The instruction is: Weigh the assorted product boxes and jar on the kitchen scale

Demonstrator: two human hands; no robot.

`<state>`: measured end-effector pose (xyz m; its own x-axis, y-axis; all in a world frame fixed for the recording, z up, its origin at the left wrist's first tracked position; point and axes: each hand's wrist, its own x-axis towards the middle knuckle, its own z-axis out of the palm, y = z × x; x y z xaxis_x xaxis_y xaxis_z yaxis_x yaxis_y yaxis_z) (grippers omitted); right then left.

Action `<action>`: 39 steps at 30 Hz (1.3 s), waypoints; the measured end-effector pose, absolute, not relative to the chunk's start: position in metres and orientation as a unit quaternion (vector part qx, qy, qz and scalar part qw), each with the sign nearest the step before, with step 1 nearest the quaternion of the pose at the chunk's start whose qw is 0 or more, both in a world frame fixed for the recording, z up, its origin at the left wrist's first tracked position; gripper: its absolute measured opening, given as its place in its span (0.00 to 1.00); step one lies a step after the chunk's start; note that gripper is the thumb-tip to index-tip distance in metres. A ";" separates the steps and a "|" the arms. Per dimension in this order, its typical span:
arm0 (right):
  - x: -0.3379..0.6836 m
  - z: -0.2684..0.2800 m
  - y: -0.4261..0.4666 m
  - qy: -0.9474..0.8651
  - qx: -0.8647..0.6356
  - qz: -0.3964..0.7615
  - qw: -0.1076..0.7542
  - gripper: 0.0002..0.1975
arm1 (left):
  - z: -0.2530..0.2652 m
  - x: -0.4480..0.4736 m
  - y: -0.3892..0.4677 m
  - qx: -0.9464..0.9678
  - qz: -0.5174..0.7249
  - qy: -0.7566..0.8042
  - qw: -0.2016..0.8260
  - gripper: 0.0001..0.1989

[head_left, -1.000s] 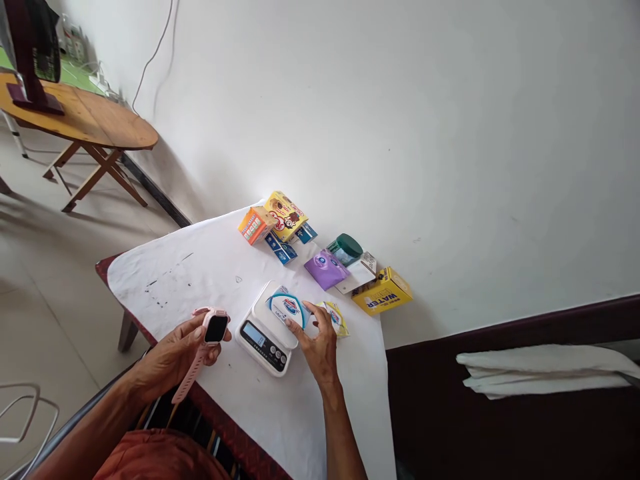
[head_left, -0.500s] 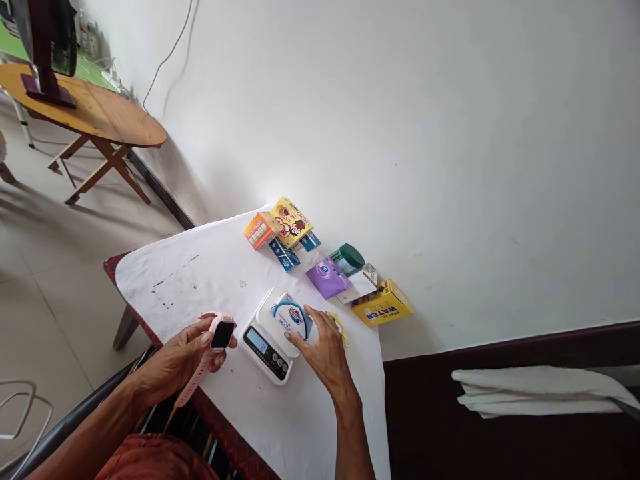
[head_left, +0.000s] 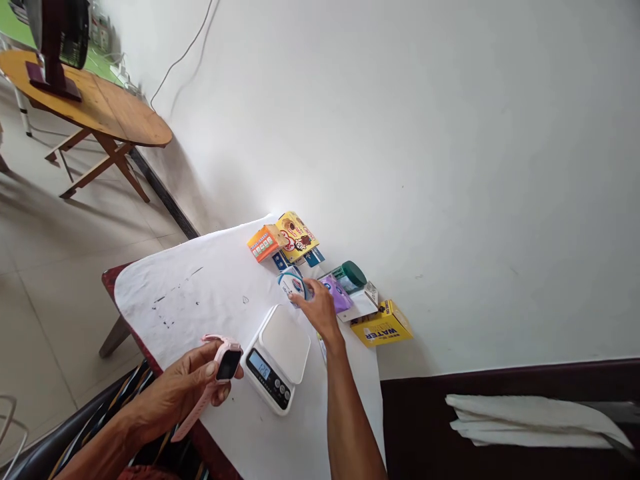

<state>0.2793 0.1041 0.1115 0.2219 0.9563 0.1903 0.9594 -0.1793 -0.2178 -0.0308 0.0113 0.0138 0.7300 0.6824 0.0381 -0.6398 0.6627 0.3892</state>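
My left hand (head_left: 200, 377) is closed around a pink smartwatch (head_left: 229, 365), its dark screen facing up and its strap hanging below. Just right of it stands a white digital kitchen scale (head_left: 285, 343); its plate is bare and the display is lit. Beyond the scale, my right hand (head_left: 320, 305) grips a white and blue soap box (head_left: 293, 283) between thumb and fingers. That box is close to the blue boxes and the purple packet (head_left: 339, 297), and I cannot tell whether it touches the table.
At the table's far side are an orange box (head_left: 265, 243), a yellow snack box (head_left: 299, 237), a green-lidded jar (head_left: 353, 276) and a yellow box marked WATER (head_left: 383, 325). My right forearm partly covers a yellow packet. A fan (head_left: 57, 47) stands on a wooden folding table (head_left: 115, 110).
My right hand has lifted the soap box off the scale's plate and carried it away toward the boxes at the back. My left hand still holds the smartwatch.
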 end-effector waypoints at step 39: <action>0.365 0.038 -0.056 -0.426 -0.819 -0.043 0.383 0.30 | 0.022 -0.034 0.008 0.218 0.382 0.130 0.888 0.18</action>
